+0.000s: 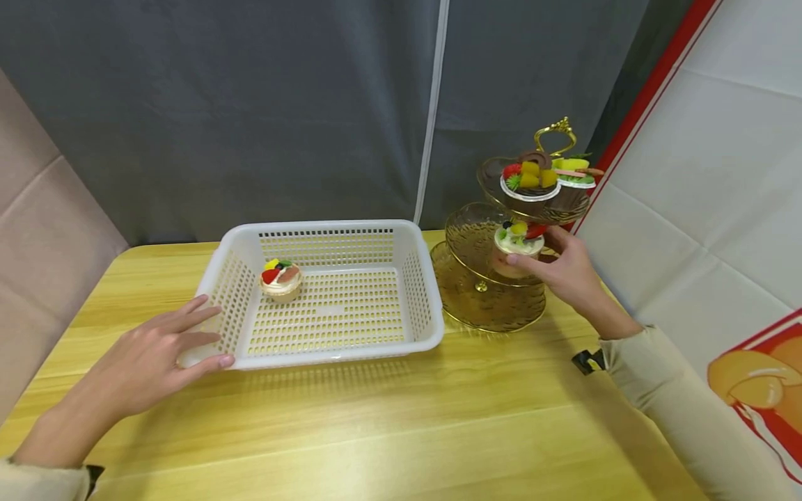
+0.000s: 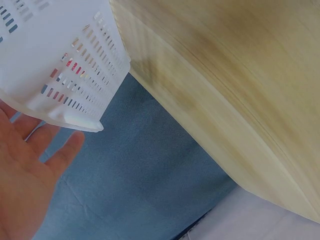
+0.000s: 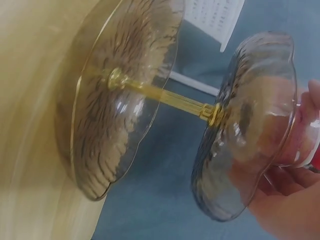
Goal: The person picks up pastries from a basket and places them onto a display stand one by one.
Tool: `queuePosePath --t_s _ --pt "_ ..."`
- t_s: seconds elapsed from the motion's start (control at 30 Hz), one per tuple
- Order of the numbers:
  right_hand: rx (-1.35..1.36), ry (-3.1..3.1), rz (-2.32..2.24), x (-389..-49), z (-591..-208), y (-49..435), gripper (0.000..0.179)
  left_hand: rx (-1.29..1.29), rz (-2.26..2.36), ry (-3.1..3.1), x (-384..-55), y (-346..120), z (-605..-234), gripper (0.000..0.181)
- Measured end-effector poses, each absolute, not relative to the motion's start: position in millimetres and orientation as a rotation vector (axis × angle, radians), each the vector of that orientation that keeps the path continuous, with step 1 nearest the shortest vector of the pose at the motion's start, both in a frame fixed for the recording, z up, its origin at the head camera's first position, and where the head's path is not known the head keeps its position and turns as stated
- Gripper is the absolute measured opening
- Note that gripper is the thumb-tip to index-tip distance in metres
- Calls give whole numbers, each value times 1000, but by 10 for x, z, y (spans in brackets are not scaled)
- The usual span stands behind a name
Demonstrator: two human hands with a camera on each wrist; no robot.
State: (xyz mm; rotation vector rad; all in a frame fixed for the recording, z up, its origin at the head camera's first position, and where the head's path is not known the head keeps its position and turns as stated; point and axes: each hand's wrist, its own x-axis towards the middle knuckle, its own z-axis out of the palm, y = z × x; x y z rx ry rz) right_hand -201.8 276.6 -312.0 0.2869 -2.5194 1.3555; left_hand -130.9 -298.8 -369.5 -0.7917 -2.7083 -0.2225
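My right hand (image 1: 569, 273) pinches a toy dessert cup (image 1: 509, 261) with cream and fruit on top, at the middle tier of a tiered glass stand (image 1: 529, 309). In the right wrist view this cup, only partly seen, shows behind the see-through tier (image 3: 240, 145). My left hand (image 1: 153, 355) lies at the front left corner of a white plastic basket (image 1: 432, 316), its fingers extended along the rim. Inside the basket, on the left, sits a small fruit tart (image 1: 283, 285). From below, the left wrist view shows the left fingers (image 2: 65, 152) close to the basket's rim.
Two dark cups with fruit toppings (image 1: 529, 191) stand on the stand's top tier, under a gold ring handle (image 1: 557, 136). The wooden table (image 1: 376, 424) meets a grey curtain (image 1: 219, 118) at the back. A white panel (image 1: 720, 160) rises on the right.
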Motion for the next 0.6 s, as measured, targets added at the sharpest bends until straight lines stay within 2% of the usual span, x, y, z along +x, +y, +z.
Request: queuePosePath --t_s 0.6 --pt "262 -2572 1088 -1996 -3121 2945 60 -792 -224 -2701 -1305 -2987 -3708 50"
